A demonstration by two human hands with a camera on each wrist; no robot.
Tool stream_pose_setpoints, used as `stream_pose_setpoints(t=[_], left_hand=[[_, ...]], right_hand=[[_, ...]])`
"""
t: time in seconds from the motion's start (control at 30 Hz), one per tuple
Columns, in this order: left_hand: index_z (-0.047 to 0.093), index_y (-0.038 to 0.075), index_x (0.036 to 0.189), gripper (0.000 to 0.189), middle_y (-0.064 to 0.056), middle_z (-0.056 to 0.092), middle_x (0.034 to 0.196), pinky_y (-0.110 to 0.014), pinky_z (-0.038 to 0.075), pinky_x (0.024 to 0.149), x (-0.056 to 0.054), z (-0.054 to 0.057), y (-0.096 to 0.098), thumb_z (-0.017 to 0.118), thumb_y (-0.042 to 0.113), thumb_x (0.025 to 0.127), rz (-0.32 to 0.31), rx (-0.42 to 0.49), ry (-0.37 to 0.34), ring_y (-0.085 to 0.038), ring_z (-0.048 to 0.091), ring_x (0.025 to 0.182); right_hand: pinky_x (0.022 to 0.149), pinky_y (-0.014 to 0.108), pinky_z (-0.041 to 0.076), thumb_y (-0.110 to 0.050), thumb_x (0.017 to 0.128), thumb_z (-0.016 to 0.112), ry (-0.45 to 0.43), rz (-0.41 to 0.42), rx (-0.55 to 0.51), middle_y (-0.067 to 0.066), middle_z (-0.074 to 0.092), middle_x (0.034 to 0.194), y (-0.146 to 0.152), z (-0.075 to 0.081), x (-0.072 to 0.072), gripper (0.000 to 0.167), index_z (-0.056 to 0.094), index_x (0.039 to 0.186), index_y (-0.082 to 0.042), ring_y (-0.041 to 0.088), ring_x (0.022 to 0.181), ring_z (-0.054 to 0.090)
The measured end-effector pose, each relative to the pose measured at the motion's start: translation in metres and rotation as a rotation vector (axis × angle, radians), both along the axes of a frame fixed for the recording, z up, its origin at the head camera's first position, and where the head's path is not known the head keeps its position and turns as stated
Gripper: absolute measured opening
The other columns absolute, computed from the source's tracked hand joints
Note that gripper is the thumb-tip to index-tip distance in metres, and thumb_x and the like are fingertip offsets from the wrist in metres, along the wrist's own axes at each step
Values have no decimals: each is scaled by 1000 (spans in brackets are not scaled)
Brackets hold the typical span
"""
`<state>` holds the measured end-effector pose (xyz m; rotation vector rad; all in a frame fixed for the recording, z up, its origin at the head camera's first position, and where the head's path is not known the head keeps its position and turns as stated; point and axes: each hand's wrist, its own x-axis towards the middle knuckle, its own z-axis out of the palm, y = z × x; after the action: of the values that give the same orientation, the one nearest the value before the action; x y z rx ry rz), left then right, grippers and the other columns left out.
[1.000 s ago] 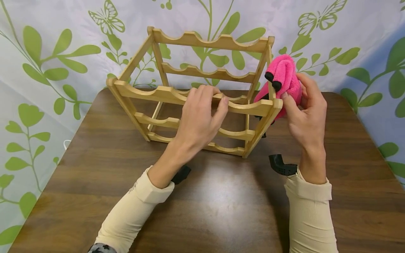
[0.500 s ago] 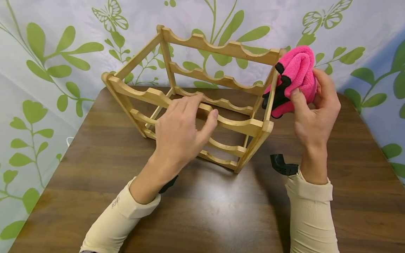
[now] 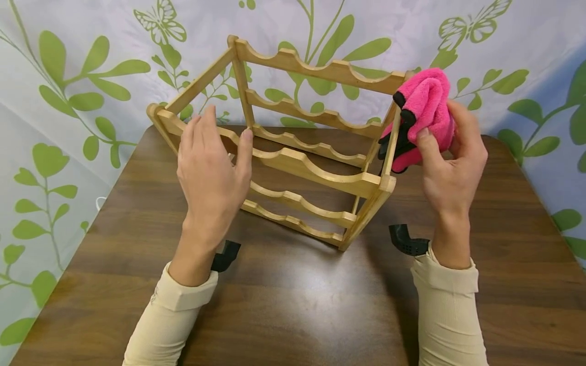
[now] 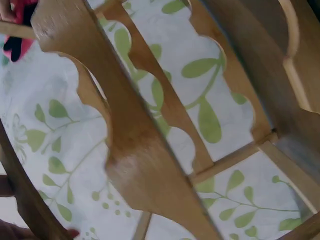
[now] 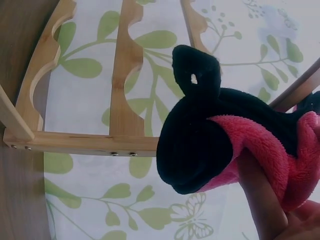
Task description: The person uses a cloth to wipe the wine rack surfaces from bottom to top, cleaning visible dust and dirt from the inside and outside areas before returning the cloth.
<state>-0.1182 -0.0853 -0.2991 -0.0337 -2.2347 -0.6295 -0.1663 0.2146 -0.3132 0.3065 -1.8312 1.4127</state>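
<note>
A light wooden wine rack (image 3: 316,173) with scalloped rails stands on the table, turned at an angle. My left hand (image 3: 212,173) is at the left part of its top front rail, fingers straight up and thumb apart, hiding part of the rail. Bits of its fingers show at the lower left of the left wrist view, next to a rail. At the rack's right end, my right hand (image 3: 453,162) holds a bunched pink fluffy cloth (image 3: 428,109) with black edging against the upright there. In the right wrist view, a black loop (image 5: 197,70) sticks up from the cloth.
The brown wooden table (image 3: 297,305) extends in front of the rack and to both sides. Behind it hangs a pale backdrop (image 3: 110,30) with green leaves and butterflies. A black wrist mount (image 3: 407,241) juts from the right sleeve, another (image 3: 226,255) from the left.
The rack has turned, its front right corner coming nearer. My left hand has slid left along the top rail and its fingers have straightened. The cloth moved slightly right, then back a little.
</note>
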Motion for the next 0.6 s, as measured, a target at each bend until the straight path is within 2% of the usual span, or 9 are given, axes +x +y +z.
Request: stream_pose_setpoints(t=[0.1,0.3,0.4,0.6], left_hand=[[60,-9,123,45,-24,64,117,-51,44,99,-2,-2,-5,55,29,99,-2,13,-37,-38,57,114],[63,-10,115,37,-23,67,111,-54,48,94,-7,-3,-10,59,22,96,-89,88,8,-35,62,107],[64,-9,114,36,-21,67,109,-53,50,89,-11,-5,-14,60,21,94,-107,124,29,-33,62,105],[68,-7,112,39,-18,70,109,-43,49,94,-25,-11,-24,62,25,91,-168,207,88,-29,64,108]], right_hand=[[71,17,51,-3,87,61,-20,4,8,2,66,107,-1,0,0,36,67,123,-4,13,78,60],[69,17,50,-2,87,61,-17,-12,-7,2,66,102,-1,1,-1,36,68,122,-5,13,77,60],[68,17,50,-1,85,60,2,-29,-42,3,67,101,-1,6,1,35,70,119,-4,13,76,59],[68,19,51,2,81,60,99,-24,-208,14,68,102,-6,23,13,32,71,111,3,20,77,60]])
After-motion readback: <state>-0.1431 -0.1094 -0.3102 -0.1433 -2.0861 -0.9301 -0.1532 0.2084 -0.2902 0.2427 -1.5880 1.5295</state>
